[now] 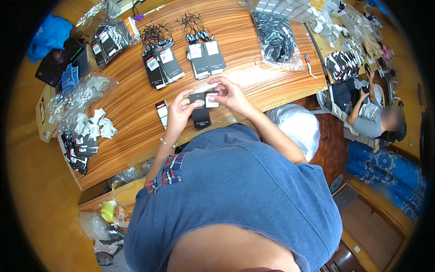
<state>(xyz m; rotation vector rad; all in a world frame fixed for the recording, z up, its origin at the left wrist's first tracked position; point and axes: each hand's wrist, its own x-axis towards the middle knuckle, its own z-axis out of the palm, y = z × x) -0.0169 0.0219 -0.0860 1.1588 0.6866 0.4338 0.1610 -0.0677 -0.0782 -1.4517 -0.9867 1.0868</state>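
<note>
Near the table's front edge, my left hand (182, 109) pinches a small black hang tag (196, 97) with a coloured oval emblem. Close beside it, my right hand (231, 96) pinches a white-faced tag (212, 103), thumb on its front. The two tags meet or overlap at their edges. Just below them is a black card tag (201, 119) with pale print; whether it hangs from the held ones or lies on the table, I cannot tell. To the left of my left hand, a black-and-white tag (161, 114) lies on the wood.
Two stacks of corded black tags, left (164, 65) and right (206, 59), lie beyond my hands. Farther right are a clear bag of black cords (278, 41) and red-handled snips (310, 65). More tags (79, 152) lie at the left edge. A co-worker (374, 118) sits at right.
</note>
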